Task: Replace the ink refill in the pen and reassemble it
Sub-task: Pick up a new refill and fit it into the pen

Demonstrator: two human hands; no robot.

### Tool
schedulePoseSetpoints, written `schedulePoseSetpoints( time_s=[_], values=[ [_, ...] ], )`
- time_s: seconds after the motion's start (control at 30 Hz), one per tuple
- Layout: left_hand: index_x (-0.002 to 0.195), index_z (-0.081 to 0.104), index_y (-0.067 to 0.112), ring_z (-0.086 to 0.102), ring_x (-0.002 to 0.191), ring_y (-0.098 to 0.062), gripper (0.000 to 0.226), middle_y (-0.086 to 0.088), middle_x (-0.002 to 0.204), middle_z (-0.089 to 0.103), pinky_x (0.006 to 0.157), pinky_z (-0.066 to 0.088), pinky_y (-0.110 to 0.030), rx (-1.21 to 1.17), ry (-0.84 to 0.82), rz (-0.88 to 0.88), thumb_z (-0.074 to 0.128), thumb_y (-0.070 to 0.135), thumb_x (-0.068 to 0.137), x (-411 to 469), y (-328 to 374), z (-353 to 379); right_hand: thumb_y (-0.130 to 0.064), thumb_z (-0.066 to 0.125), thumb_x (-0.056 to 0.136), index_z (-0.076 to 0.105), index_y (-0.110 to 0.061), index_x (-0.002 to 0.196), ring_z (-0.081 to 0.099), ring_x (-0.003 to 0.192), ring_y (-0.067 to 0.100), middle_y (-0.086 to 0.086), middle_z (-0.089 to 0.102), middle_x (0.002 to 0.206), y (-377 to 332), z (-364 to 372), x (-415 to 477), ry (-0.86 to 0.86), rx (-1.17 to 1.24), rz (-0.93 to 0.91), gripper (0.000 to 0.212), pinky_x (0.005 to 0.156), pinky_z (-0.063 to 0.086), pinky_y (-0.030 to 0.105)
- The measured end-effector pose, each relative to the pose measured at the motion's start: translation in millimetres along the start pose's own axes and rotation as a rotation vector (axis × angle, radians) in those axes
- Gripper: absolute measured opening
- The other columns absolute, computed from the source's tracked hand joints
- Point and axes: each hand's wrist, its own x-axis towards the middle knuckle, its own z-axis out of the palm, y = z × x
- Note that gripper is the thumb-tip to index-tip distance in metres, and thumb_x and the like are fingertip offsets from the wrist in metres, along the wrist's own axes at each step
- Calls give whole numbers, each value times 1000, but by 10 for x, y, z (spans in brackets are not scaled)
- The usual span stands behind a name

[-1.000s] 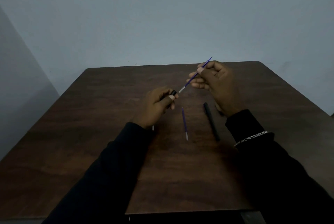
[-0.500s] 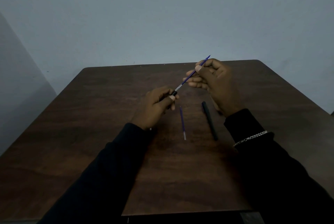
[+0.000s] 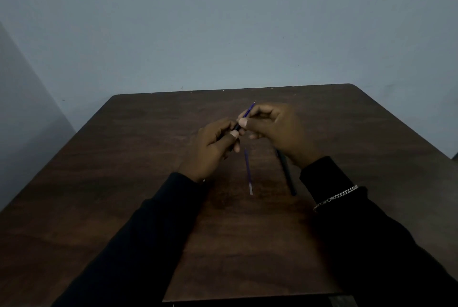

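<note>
Head view: a blue refill [image 3: 248,111] is pinched in the right hand [image 3: 280,130] fingertips and fed into a pen piece [image 3: 236,127] closed in the left hand [image 3: 213,148], while another refill [image 3: 248,171] and a dark barrel [image 3: 286,174] are left waiting on the table [image 3: 124,170].

Dark wooden table [image 3: 124,182] carries 1 purple refill [image 3: 248,172] and 1 black pen barrel [image 3: 287,175].
</note>
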Motion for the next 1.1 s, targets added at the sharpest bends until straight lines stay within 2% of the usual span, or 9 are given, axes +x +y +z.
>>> schedulePoseSetpoints(
  time_s=[0.13, 0.27, 0.43, 0.57, 0.67, 0.77, 0.83, 0.97, 1.1],
  values=[
    [94, 69, 28, 49, 50, -6, 18, 0, 66, 65, 48, 39, -22, 10, -10, 17, 51, 30, 99, 1, 14, 3, -15, 72, 95, 77, -15, 99, 75, 86, 16, 9, 80, 99, 27, -7, -3, -40, -19, 22, 7, 72, 62, 38],
    [94, 69, 28, 50, 51, -2, 20, 2, 66, 66, 48, 38, -20, 23, -10, -7, 50, 25, 101, -9, 11, 24, -13, 71, 96, 73, -7, 116, 76, 81, 19, 15, 79, 97, 11, -34, 14, 28, 60, 28, 20, 67, 61, 30],
    [95, 69, 27, 50, 52, 0, 21, 3, 67, 66, 49, 38, -18, 33, -12, -31, 50, 24, 102, -28, 11, 29, -7, 67, 98, 72, -1, 105, 76, 76, 18, 12, 78, 90, 14, -73, 13, 68, 80, -8, 10, 66, 60, 28],
    [95, 69, 22, 52, 54, 2, 20, 6, 67, 67, 52, 39, -16, 106, -11, -28, 51, 24, 101, -40, 34, 30, -9, 70, 97, 73, -2, 99, 77, 74, 20, 18, 78, 87, 39, -84, 22, 55, 44, -31, 8, 64, 61, 28],
    [97, 69, 13, 55, 57, 3, 23, 7, 69, 67, 57, 39, -14, 211, -26, -18, 50, 26, 103, -56, 55, 21, -10, 72, 95, 73, -10, 91, 76, 70, 17, 6, 78, 77, 60, -101, 39, 49, 17, -14, 4, 62, 60, 26],
    [99, 69, 14, 60, 66, -2, 23, 7, 74, 67, 63, 43, -23, 340, -36, 1, 50, 25, 107, -67, 59, 26, -10, 73, 94, 74, -12, 88, 74, 68, 17, 4, 77, 72, 77, -135, 47, 43, 32, 1, 6, 60, 59, 25],
    [100, 69, 13, 61, 69, -2, 21, 8, 74, 66, 65, 43, -23, 377, -24, 19, 51, 20, 108, -62, 65, 27, -10, 73, 94, 74, -12, 89, 75, 68, 18, 6, 78, 75, 78, -147, 49, 36, 71, -6, 5, 61, 59, 24],
    [102, 70, 11, 60, 64, 3, 21, 7, 73, 67, 61, 40, -11, 334, -28, 32, 52, 19, 107, -51, 89, 5, -3, 70, 94, 75, -8, 92, 77, 73, 19, 12, 80, 86, 92, -139, 44, 4, 179, -48, 7, 65, 60, 23],
    [101, 71, 11, 58, 63, 1, 25, 6, 73, 68, 62, 42, -24, 332, -46, 22, 51, 24, 105, -64, 97, 14, -1, 67, 96, 75, -9, 94, 78, 76, 18, 9, 81, 88, 97, -145, 48, -9, 136, -55, 11, 67, 60, 22]
  ],
)
